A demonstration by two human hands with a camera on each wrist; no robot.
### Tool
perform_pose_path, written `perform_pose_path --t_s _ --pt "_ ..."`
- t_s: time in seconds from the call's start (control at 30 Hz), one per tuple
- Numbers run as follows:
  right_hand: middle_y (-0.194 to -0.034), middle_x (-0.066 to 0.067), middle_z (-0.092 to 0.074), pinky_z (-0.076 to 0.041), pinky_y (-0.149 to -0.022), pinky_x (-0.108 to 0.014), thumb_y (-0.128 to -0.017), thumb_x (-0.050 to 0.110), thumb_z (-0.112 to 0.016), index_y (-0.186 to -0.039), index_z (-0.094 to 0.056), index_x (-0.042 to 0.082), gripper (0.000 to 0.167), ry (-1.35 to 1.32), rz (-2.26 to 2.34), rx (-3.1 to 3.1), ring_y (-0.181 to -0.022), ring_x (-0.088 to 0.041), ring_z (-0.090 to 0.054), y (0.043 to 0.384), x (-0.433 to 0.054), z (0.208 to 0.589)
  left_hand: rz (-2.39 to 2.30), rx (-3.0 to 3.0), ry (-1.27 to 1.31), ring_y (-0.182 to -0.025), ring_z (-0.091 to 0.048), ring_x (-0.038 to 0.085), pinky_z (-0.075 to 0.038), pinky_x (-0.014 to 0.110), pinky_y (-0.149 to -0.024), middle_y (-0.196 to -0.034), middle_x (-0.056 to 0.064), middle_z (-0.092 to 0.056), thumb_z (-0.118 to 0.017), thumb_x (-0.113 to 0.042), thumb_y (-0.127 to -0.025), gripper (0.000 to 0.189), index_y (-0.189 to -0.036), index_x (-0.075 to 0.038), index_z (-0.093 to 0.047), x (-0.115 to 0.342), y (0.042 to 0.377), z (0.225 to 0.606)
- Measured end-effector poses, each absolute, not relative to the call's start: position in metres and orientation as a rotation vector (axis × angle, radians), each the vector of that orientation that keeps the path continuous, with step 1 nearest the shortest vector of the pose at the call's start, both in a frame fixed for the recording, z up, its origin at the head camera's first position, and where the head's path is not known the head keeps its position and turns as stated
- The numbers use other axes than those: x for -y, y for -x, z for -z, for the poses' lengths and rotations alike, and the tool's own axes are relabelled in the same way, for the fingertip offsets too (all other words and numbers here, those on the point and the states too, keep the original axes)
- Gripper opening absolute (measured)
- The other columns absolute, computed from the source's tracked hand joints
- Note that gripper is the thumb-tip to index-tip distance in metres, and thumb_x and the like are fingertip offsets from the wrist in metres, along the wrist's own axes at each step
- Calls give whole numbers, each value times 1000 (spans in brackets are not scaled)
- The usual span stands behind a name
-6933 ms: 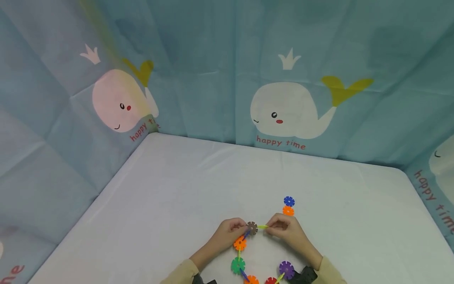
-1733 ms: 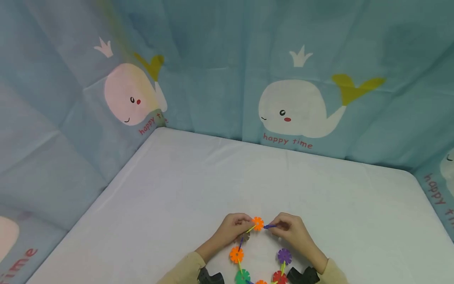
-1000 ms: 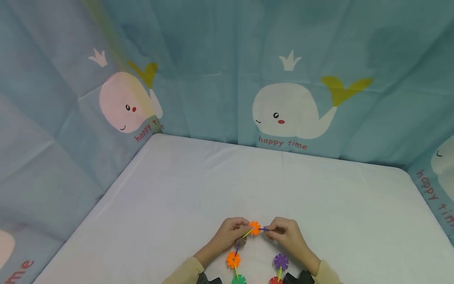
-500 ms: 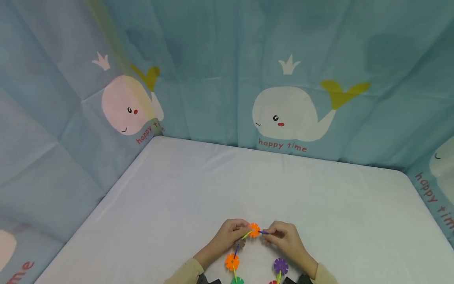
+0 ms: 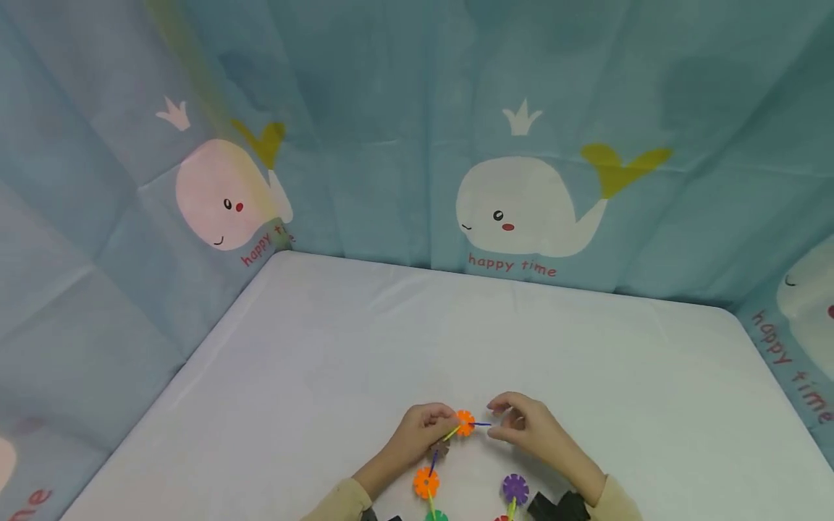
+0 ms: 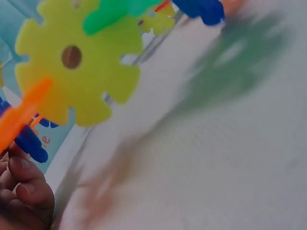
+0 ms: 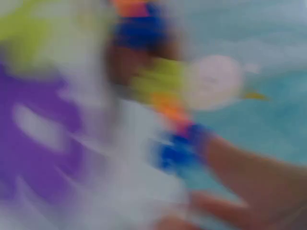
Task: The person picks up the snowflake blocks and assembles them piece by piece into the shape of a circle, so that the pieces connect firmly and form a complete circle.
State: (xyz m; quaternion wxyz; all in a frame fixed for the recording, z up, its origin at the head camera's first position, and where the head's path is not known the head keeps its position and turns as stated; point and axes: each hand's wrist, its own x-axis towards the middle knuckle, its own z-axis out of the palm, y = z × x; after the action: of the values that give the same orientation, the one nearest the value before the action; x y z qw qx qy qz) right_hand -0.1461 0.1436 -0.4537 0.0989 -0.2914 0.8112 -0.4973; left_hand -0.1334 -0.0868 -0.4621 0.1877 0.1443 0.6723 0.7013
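A chain of slotted plastic snowflake discs curves between the hands in the head view. My left hand (image 5: 420, 433) pinches it near its far end, beside an orange disc (image 5: 465, 423) and an edge-on yellow disc (image 5: 451, 433). A blue disc (image 5: 481, 424), seen edge-on, sticks out rightward from the orange one. Just right of it, my right hand (image 5: 531, 427) has its thumb and fingers spread apart, holding nothing. Below the left fingers hang a brown disc (image 5: 440, 449) and another orange disc (image 5: 426, 482). The right wrist view is badly blurred; its blue disc (image 7: 177, 148) lies near the fingers.
A purple disc (image 5: 515, 489) ends the chain's right side, with a yellow disc (image 5: 512, 509) below it. A green disc (image 5: 436, 516) is cut by the bottom edge. The white table (image 5: 313, 362) meets a whale-printed curtain (image 5: 365, 145) behind.
The blue and orange discs once lying behind the right hand now sit in the chain. The right hand pinched the blue disc half a second ago and has let go, fingers spreading.
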Motion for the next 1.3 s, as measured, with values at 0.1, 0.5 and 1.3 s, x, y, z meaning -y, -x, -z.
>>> perform_pose_path --t_s 0.1,0.5,1.3 --pt "-77 3 -57 -44 -56 -23 -80 17 -68 -96 -56 1 26 787 1332 -2090 -64 -5 -52 145 -164 446 -1977 -1923 -377 -50 -46 7 -37 18 -45 -56 -1 -47 -54 -13 -90 20 -89 6 -60 89 132 463" --pt "-71 -18 -57 -47 -55 -22 -90 0 -48 -99 -43 -12 16 764 1690 -1626 -60 -8 -56 161 -177 470 -2024 -1895 -334 -49 -42 9 -34 19 -42 -57 1 -47 -54 -14 -90 21 -91 6 -58 86 136 464" --pt "-57 -14 -50 -38 -40 -24 -88 -5 -50 -87 -50 -12 7 723 1959 -1927 -48 -8 -44 151 -153 483 -2003 -1871 -435 -50 -47 9 -41 18 -48 -56 2 -44 -52 -9 -91 21 -90 11 -57 84 135 463"
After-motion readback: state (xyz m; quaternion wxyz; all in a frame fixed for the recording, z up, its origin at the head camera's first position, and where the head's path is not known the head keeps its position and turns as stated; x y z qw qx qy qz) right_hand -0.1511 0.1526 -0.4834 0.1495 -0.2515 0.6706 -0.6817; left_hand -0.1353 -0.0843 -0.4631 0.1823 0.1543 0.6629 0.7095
